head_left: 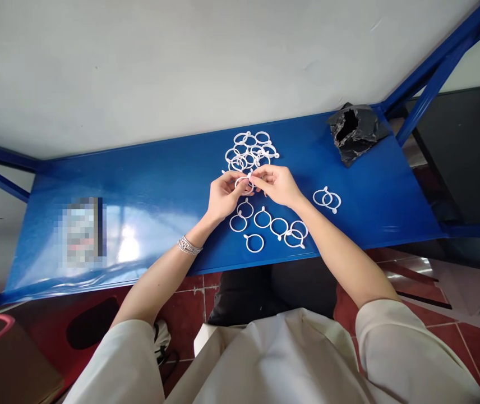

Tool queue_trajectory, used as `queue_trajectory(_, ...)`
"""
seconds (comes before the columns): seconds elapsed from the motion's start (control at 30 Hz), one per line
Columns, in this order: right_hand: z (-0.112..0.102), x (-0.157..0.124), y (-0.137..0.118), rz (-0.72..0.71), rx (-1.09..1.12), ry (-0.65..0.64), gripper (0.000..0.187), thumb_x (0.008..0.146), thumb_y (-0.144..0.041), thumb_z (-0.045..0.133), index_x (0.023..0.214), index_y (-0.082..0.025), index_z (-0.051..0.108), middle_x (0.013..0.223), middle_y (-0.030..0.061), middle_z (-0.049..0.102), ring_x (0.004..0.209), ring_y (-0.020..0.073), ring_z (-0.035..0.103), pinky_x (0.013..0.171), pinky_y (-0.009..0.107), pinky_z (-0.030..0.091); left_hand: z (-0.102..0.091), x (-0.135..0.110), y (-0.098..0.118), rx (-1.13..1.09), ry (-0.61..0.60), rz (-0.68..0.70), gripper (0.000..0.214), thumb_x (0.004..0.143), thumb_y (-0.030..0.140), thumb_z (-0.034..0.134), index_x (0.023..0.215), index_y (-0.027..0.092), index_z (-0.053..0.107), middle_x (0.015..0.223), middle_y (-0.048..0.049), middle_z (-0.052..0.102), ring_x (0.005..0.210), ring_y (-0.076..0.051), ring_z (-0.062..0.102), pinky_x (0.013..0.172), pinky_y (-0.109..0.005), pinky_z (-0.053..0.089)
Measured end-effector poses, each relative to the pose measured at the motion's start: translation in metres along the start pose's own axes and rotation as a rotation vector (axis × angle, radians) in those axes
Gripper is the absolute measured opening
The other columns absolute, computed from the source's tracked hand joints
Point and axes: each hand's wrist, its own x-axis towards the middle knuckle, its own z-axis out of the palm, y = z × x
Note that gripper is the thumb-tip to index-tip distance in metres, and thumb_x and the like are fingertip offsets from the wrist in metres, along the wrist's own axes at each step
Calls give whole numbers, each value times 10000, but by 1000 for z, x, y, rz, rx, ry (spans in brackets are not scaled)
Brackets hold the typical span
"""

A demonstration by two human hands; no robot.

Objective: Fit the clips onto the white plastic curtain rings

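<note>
My left hand (pixel 224 196) pinches a white plastic curtain ring (pixel 245 193) with a small eyelet, just above the blue table (pixel 168 174). From the other side, the fingertips of my right hand (pixel 278 185) close on the same ring near its eyelet. Fingers partly cover the ring, so the exact grip is hard to see. Right behind my hands lies a heap of similar white rings (pixel 250 154), overlapping one another. Several more rings (pixel 280 227) are scattered between my hands and the table's front edge.
Two overlapping rings (pixel 327 199) lie apart to the right. A crumpled black plastic bag (pixel 358 137) stands at the back right corner. On the left is a pixelated, unreadable item (pixel 82 233). Blue metal braces (pixel 431 84) rise at the table's ends, and a pale wall runs behind.
</note>
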Motion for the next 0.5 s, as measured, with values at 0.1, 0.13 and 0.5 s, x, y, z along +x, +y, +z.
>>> queue_trajectory(0.1,-1,-1,-1,-27,-64,-23,423,927,-625,795,956,-203,800,873,83,832,745,232,763,694,380,607,1,-3,-1,-17,-13,29,552,820,669,939,1022,183,773,983,-82,828,861,-185,842,819,-336,754)
queue_trajectory(0.13,-1,-3,-2,-47,-98,-12,413,940,-616,782,958,-204,801,886,87,835,761,236,767,708,384,608,1,-3,-1,-5,-10,39,555,835,684,922,1015,181,772,976,-85,829,865,-187,844,830,-336,750)
queue_trajectory(0.5,11,-8,-8,-205,-383,63,187,968,-388,635,980,-220,715,930,67,812,618,170,619,684,348,523,-1,-10,0,367,19,265,321,1028,503,746,986,186,776,887,-60,844,761,-161,820,699,-272,647)
